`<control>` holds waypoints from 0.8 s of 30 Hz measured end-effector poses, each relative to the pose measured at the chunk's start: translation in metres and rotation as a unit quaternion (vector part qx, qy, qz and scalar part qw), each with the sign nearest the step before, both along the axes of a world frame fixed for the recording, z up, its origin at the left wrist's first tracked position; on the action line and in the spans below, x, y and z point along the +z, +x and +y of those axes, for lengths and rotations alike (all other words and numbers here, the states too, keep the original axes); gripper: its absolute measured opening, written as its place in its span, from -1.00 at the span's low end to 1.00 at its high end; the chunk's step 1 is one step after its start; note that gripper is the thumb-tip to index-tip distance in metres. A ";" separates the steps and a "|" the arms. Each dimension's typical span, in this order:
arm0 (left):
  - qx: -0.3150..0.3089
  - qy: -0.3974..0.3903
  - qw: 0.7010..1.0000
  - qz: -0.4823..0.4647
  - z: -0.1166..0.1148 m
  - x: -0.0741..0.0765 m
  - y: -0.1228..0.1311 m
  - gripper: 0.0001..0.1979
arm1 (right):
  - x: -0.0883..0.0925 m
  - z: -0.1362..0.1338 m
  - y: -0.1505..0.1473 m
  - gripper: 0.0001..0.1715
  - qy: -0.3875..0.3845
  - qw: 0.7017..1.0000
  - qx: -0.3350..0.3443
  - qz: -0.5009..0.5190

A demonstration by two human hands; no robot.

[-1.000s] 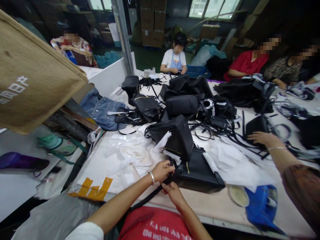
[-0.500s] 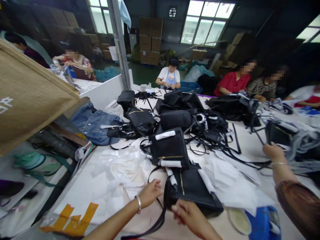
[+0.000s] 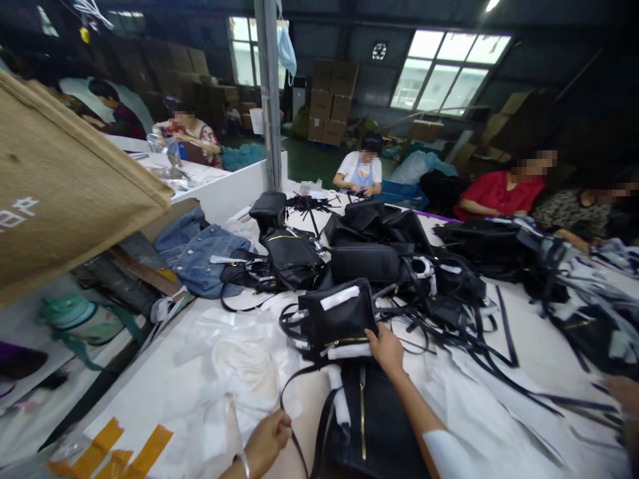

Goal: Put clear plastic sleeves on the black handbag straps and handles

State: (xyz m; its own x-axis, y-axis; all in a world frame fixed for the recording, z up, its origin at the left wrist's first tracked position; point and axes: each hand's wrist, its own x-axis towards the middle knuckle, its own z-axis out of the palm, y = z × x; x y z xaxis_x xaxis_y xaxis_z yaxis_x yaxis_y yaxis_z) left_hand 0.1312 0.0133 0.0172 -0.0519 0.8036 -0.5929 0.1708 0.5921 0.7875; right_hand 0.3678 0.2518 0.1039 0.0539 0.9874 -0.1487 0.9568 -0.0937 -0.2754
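My right hand (image 3: 387,348) reaches forward and grips the lower right edge of a small black handbag (image 3: 337,317) with white paper wraps, standing among the pile. My left hand (image 3: 267,440) sits low at the table's near edge, fingers pinched on a thin black strap (image 3: 287,406) that loops up toward the bags. Between my arms lies a flat black bag (image 3: 372,426) with a gold zipper and a white-wrapped handle.
A heap of black bags and loose straps (image 3: 399,259) covers the table's middle. White wrapping paper (image 3: 234,359) lies at the left, a denim garment (image 3: 197,249) beyond it. A burlap bag (image 3: 64,186) hangs at the left. Other people sit around the far side.
The camera tilted up. My right hand moved from the near bag forward onto the small black handbag. My left hand dropped lower and closed on the strap.
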 end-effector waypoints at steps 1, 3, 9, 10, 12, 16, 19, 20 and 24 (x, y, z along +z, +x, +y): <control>0.021 -0.003 1.000 -0.011 0.000 -0.002 0.001 -0.78 | 0.001 0.006 0.004 -0.51 0.007 1.000 0.008 0.018; 0.053 -0.005 0.998 -0.036 0.003 -0.002 0.003 -0.74 | 0.008 0.015 0.018 -0.54 0.020 0.996 0.018 0.089; 0.085 0.039 0.989 -0.112 0.056 0.048 -0.008 -0.66 | 0.053 0.034 0.061 -0.42 -0.004 0.893 -0.115 0.435; 0.094 0.057 0.988 -0.110 0.071 0.061 -0.013 -0.66 | 0.060 0.038 0.063 -0.39 -0.020 0.862 -0.146 0.485; 0.106 0.098 0.985 -0.094 0.102 0.087 -0.021 -0.66 | 0.067 0.045 0.059 -0.36 -0.040 0.809 -0.186 0.556; 0.140 0.183 0.971 -0.057 0.161 0.129 -0.029 -0.65 | 0.051 0.060 0.025 -0.35 -0.004 0.755 -0.201 0.624; 0.149 0.228 0.961 -0.047 0.192 0.138 -0.026 -0.61 | 0.018 0.066 -0.005 -0.40 0.024 0.769 -0.186 0.611; 0.146 0.229 0.961 -0.045 0.199 0.136 -0.024 -0.59 | 0.007 0.068 -0.012 -0.41 0.028 0.786 -0.176 0.592; 0.123 0.180 0.975 -0.051 0.216 0.106 -0.013 -0.54 | -0.019 0.070 -0.018 -0.45 0.056 0.844 -0.126 0.519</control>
State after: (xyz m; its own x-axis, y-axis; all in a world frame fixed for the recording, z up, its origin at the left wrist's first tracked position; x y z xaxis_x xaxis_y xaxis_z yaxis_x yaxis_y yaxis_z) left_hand 0.1183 0.2288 0.1232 -0.2252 0.9311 -0.2870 -0.0317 0.2874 0.9573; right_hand 0.3496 0.3217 0.0850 0.1633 0.9748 -0.1518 0.1490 -0.1765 -0.9730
